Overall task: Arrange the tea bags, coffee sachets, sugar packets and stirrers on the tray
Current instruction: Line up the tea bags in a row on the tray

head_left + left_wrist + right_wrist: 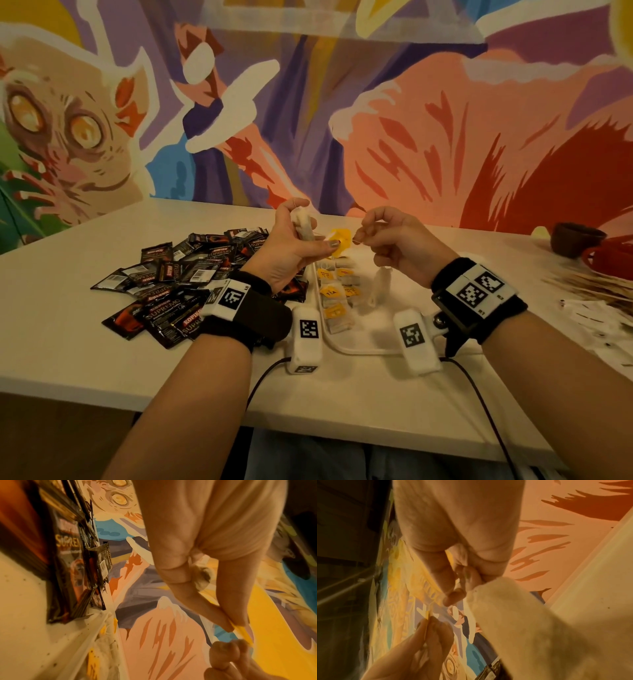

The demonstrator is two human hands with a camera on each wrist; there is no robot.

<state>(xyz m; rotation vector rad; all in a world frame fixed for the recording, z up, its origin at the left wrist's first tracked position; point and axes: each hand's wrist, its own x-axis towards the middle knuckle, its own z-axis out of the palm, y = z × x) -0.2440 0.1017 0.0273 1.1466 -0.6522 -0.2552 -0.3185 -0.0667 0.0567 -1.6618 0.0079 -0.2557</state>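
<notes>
Tea bags [337, 298] lie in rows on the white tray [356, 350]; coffee sachets [178, 274] left and stirrers [582, 284] far right remain on the counter [68, 342]. Left hand [291, 246] grip pinches a tea bag's yellow tag [339, 240], bag in palm; right hand [394, 240] grip is curled, apparently pinching its string.

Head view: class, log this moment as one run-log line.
left hand: holds tea bag, pinches yellow tag | right hand: pinches tea bag string | tray: tea bags in rows | coffee sachets: piled on table

dim warm amber light, soft shadows, blurry wrist views, wide-angle bending at edges
</notes>
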